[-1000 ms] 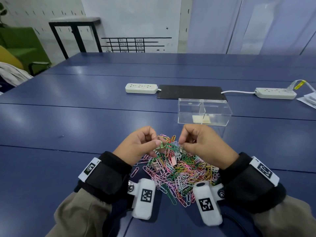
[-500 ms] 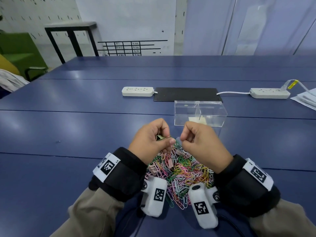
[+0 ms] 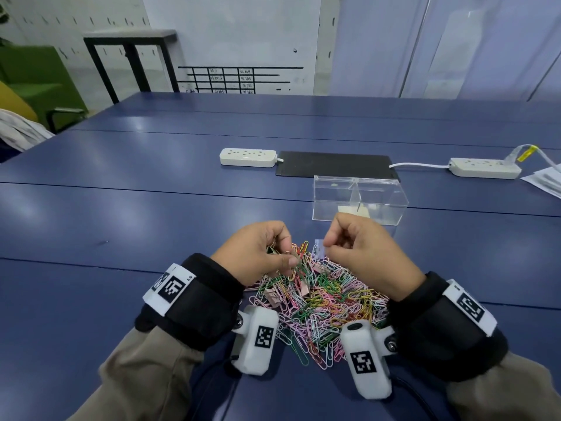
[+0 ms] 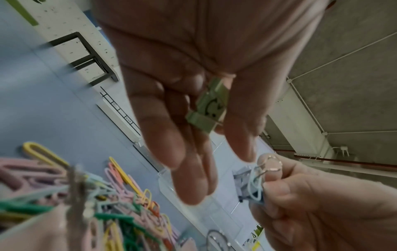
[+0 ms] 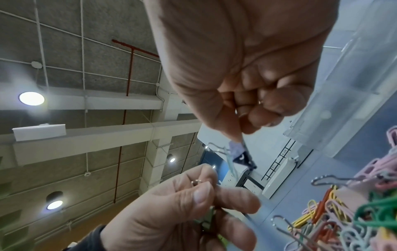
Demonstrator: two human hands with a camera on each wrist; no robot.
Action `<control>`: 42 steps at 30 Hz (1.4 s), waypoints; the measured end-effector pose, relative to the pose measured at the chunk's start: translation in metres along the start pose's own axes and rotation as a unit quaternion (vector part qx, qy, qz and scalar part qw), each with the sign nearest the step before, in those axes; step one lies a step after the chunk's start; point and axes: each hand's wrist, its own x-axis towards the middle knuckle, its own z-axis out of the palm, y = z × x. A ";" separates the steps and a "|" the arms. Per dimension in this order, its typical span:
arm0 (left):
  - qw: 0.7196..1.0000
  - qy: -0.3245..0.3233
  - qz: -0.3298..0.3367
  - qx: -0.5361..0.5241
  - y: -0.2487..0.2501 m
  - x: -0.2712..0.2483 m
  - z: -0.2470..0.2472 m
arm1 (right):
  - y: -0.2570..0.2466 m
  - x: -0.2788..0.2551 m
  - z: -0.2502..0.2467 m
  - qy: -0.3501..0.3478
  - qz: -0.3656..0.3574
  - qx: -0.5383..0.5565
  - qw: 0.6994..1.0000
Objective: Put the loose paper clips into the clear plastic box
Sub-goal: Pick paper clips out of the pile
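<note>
**Clips tangle; both hands pinch binder clips above the pile**

Nearest you, the heap of clips point(image 3: 321, 302) lies on the blue table point(image 3: 121, 226) between your wrists. These are light, springy wire loops, slick in their coloured coating, and they hook into one another, so expect a pinch to drag up a cluster, not a single one. Take a small bunch from the loose edge of the heap, gripping across the long sides, or scoop with cupped fingers. Pink binder clips point(image 3: 274, 294) lie mixed in; judge whether they belong in the box.

Above the far edge of the heap, your left hand point(image 3: 258, 253) is curled round a green binder clip point(image 4: 209, 106), held between thumb and fingers, and some wire clips seem to hang from that grip in the head view. Your right hand point(image 3: 361, 247) pinches a pale blue binder clip point(image 5: 238, 151) with a light-blue wire clip point(image 4: 255, 186) caught on it.

Beyond the hands, the box point(image 3: 359, 200) stands open-topped, with a divider and a small pale slip inside.

Hard to make out: how many clips are snagged on either binder clip, and what lies under your palms. Both wrist views are blurred.
</note>
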 end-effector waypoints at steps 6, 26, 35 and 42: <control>0.999 0.003 -0.017 0.027 0.000 0.001 0.002 | 0.003 0.000 0.005 -0.040 0.027 0.099 0.994; 0.990 0.097 0.087 0.061 0.006 0.000 0.021 | -0.021 -0.013 0.008 0.101 -0.119 -0.187 0.970; 0.977 0.079 0.106 0.168 0.010 -0.005 0.013 | -0.007 -0.007 0.007 0.086 -0.006 -0.102 0.991; 0.989 0.059 0.028 0.131 -0.001 -0.002 -0.005 | -0.003 0.000 -0.009 0.021 0.009 0.064 0.998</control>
